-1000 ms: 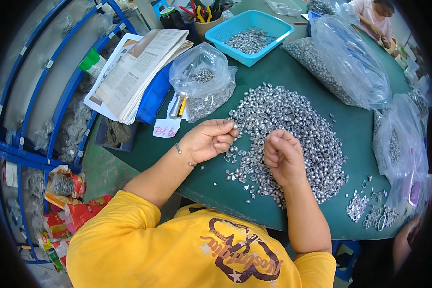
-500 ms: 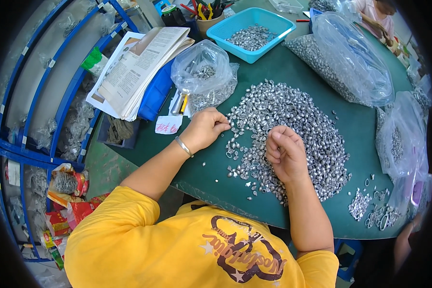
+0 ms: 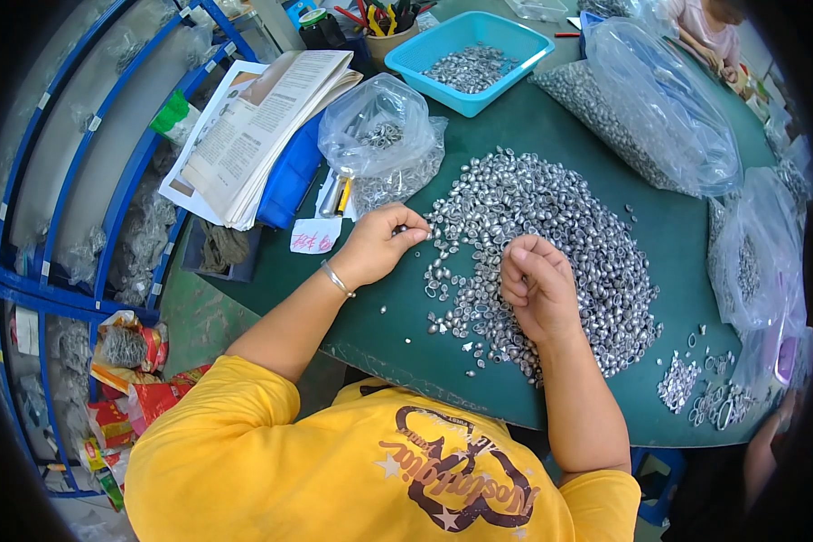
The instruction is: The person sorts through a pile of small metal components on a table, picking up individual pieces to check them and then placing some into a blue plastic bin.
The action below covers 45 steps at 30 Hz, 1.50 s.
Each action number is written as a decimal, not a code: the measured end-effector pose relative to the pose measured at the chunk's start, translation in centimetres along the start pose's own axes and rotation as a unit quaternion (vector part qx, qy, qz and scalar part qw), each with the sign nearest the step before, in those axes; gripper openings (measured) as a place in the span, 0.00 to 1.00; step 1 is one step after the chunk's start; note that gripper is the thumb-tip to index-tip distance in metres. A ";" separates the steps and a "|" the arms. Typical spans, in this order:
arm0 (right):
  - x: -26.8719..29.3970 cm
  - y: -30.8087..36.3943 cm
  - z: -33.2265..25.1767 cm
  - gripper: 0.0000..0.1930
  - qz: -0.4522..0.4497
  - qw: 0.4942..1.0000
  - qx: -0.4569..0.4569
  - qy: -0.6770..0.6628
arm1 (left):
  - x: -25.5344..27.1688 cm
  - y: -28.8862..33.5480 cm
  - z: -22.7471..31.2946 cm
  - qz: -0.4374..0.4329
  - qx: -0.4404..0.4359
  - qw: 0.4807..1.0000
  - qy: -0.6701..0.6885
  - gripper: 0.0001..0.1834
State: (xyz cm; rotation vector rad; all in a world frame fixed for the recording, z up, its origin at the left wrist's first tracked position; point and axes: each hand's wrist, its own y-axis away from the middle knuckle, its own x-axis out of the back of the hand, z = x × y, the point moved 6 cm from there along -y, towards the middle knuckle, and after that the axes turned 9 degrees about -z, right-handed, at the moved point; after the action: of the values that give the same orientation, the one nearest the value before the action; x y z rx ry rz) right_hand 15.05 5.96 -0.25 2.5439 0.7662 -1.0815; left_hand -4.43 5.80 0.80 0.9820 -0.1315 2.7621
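Observation:
A broad pile of small shiny silver metal pieces (image 3: 569, 217), oval and cup-like, is heaped on the green tabletop. At the pile's left edge is my left hand (image 3: 384, 242), its thumb and forefinger pinched together. Whatever sits between those fingertips is too small to make out. My right hand (image 3: 544, 287) hovers over the pile's near side with its fingers curled in against the thumb. What it holds, if anything, is hidden. Loose silver pieces (image 3: 443, 287) lie scattered between my two hands.
Behind the pile are a blue plastic basket (image 3: 406, 79) of metal pieces and a bulging clear bag (image 3: 605, 126). Another bag (image 3: 759, 253) and small metal heaps (image 3: 677, 381) lie right. Papers (image 3: 253, 135), an open plastic bag (image 3: 375, 122) and blue shelves (image 3: 90, 126) stand left. Another person (image 3: 709, 36) sits far right.
My left hand has shifted very slightly at the pile's edge, its fingers still pinched. My right hand stays where it was, curled over the pile.

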 end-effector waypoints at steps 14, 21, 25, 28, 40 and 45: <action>0.0 0.0 0.0 0.04 -0.005 1.000 -0.001 -0.006 | -0.7 -1.1 0.9 0.051 0.026 0.996 -0.065 0.08; 0.1 0.0 0.1 0.04 0.000 1.000 -0.001 -0.009 | -1.1 -0.8 1.2 0.061 -0.050 0.991 -0.111 0.07; 0.0 0.0 0.0 0.04 0.001 1.000 -0.001 -0.008 | -0.8 -0.5 1.6 0.046 -0.051 0.995 -0.070 0.08; 0.0 0.0 0.1 0.04 0.001 1.000 -0.003 -0.013 | -1.2 0.0 0.1 0.003 0.034 0.992 0.122 0.08; 0.2 0.0 0.1 0.04 -0.004 1.000 0.001 -0.014 | -1.4 0.6 0.6 -0.060 0.009 0.715 0.696 0.11; 0.0 0.0 0.2 0.04 -0.004 1.000 -0.001 -0.011 | 0.3 -0.7 -1.5 0.023 0.051 0.934 0.353 0.09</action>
State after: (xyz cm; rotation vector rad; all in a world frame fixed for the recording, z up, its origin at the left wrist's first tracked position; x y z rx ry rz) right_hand 14.94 5.90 -0.41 2.5251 0.7738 -1.1078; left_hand -5.38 6.72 -0.17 -0.0475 0.1038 2.9913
